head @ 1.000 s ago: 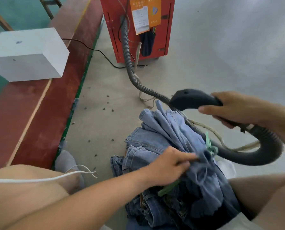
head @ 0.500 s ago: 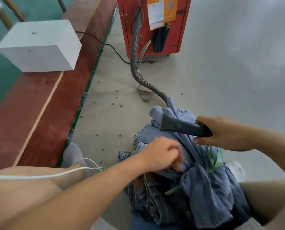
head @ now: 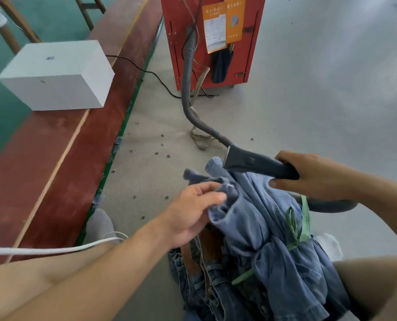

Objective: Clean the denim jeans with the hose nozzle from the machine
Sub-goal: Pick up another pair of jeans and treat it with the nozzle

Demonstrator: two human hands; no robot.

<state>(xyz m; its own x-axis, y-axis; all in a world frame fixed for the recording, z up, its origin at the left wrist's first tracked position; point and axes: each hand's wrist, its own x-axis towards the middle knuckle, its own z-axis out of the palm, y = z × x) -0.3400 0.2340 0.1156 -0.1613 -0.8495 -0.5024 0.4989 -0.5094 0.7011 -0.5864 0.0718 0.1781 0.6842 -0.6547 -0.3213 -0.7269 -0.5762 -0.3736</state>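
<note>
A bundle of light blue denim jeans (head: 269, 230) lies between my knees, tied with a green strap (head: 303, 228), over darker jeans below. My left hand (head: 193, 212) pinches a fold of the light denim near the top of the bundle. My right hand (head: 313, 174) grips the dark hose nozzle (head: 255, 163), whose flat mouth rests against the far end of the jeans. A grey ribbed hose (head: 188, 84) runs from the nozzle back to the red machine (head: 213, 38).
A red-brown board (head: 61, 158) runs along the left with a white box (head: 56, 75) on it. A black cable (head: 146, 72) crosses the grey floor to the machine. Small dark specks dot the floor. A white cord (head: 54, 250) lies over my left leg.
The nozzle came down from above the bundle onto the denim, then slid toward the far end. My left hand shifted from the bundle's middle to a fold nearer the top.
</note>
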